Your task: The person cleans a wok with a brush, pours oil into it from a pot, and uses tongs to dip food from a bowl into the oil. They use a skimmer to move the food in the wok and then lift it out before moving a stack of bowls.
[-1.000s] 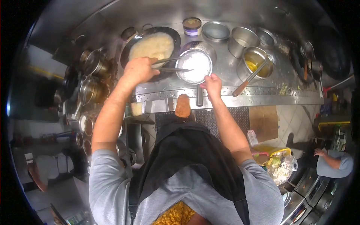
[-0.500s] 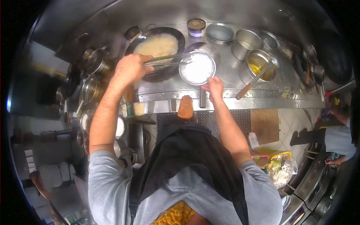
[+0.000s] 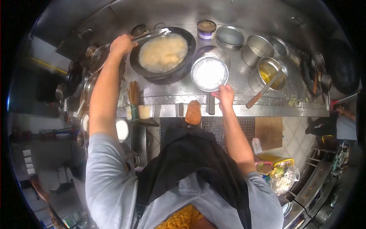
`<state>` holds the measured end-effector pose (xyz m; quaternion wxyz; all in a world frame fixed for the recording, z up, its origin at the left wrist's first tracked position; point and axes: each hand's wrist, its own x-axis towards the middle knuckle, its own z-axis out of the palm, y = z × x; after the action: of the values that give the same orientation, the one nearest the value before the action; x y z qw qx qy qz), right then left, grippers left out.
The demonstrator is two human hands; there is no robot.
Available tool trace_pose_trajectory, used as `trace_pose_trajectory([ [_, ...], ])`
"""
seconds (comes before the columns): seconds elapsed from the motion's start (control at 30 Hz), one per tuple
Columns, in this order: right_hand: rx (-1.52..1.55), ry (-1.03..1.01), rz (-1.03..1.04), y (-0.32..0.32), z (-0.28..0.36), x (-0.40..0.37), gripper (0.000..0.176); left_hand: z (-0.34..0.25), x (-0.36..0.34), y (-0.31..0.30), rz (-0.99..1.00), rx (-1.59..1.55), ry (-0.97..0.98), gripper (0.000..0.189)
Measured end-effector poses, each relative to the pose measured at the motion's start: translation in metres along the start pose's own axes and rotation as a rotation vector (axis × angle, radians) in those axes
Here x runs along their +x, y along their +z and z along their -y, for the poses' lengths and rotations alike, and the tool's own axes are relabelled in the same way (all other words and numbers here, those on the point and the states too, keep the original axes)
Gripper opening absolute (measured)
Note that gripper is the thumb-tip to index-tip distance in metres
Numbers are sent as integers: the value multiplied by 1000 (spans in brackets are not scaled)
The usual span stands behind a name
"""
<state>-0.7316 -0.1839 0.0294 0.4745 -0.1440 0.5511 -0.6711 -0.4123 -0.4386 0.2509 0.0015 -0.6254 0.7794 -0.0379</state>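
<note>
My left hand [image 3: 122, 44] is closed around metal tongs [image 3: 146, 36], which reach over the far rim of the wok [image 3: 164, 78]. Something small and white shows at their tips. Inside the wok, pale golden food [image 3: 163, 53] bubbles in liquid. My right hand [image 3: 224, 95] grips the near rim of a round metal bowl [image 3: 193, 84] full of white powder [image 3: 209, 73]. Partly under and behind that bowl is a perforated strainer [image 3: 220, 53]. A grey handle [image 3: 211, 105] sticks out below the bowl, beside my right fingers.
Right of the bowl stand metal pots [image 3: 256, 51], one with yellow liquid [image 3: 265, 77] and a wooden-handled ladle [image 3: 254, 100]. A tin can [image 3: 206, 30] is at the back. A bamboo brush [image 3: 133, 97] and a brown block [image 3: 193, 113] are along the front edge. Another person [image 3: 345, 124] stands far right.
My left hand has moved the tongs from the powder bowl up and left to the far side of the wok. My right hand still holds the bowl in nearly the same place.
</note>
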Motion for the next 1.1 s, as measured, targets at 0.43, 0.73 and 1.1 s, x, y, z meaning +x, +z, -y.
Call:
trace_pose_trajectory([
  [0.43,-40,-11,-5,-35,-3,-8,12,41,-70,48,186,80,-94,43],
  [0.73,-54,30,70,-24,13,-15,16,-15,-135,4,-30,-70,-36,45],
  [1.1,-105,-35,183,-30,19,-23,12,-142,-184,12,22,-17,438,41],
])
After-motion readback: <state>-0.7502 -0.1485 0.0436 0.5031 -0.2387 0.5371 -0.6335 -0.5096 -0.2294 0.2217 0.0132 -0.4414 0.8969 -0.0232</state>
